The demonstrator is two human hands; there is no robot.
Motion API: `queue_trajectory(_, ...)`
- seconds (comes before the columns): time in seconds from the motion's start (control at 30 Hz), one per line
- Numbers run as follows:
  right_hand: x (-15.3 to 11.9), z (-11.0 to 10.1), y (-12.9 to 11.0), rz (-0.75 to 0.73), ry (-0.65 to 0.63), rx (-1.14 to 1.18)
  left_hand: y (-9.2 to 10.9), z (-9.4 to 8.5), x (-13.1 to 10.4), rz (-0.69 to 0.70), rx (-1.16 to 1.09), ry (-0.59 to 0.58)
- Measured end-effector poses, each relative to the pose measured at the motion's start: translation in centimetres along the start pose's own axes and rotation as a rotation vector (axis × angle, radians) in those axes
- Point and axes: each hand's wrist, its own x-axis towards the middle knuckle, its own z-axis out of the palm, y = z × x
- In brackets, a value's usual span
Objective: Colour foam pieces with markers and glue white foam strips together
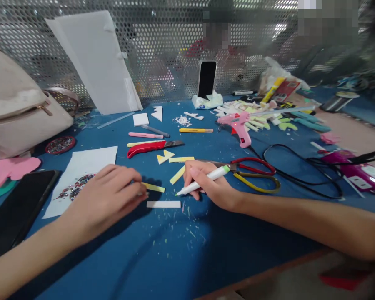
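Observation:
My right hand [211, 181] is closed around a white marker [203, 181] with a green end, its tip pointing down and left. The fingers of my left hand [112, 191] are pinched at the near end of a short yellow-green strip [156, 188]. Just below that strip, a white strip [164, 204] lies on the blue table. Two pale yellow strips, one of them upright-slanted [177, 175], lie beside my right hand, with a yellow-edged zigzag piece [165, 156] behind. Scissors [253, 166] with red and yellow handles lie partly behind my right hand.
A red cutter [146, 148] with its blade out lies among pens. A pink glue gun [237, 125] stands at right, its black cord [300, 179] looping nearby. Left are a paper [93, 158] with glittery bits, a dark phone [21, 208] and a bag [15, 96]. Another phone [207, 79] stands behind.

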Motion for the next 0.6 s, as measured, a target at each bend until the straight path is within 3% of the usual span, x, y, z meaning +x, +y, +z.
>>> queue_trajectory(0.1, -0.2, 0.1, 0.1, -0.037, 0.001, -0.005, -0.6, 0.1, 0.4, -0.024, -0.067, -0.091)
queue_trajectory(0.33, -0.5, 0.1, 0.5, -0.079, -0.019, 0.002, 1.7, 1.3, 0.5, -0.055, -0.105, -0.15)
queue_trajectory(0.47, -0.7, 0.0, 0.6, -0.1, -0.021, 0.015, 1.4, 0.0, 1.1, -0.063, -0.089, -0.128)
queue_trajectory(0.6, -0.8, 0.0, 0.5, -0.13, -0.022, 0.021, -0.7, -1.9, 2.0, -0.112, -0.044, -0.079)
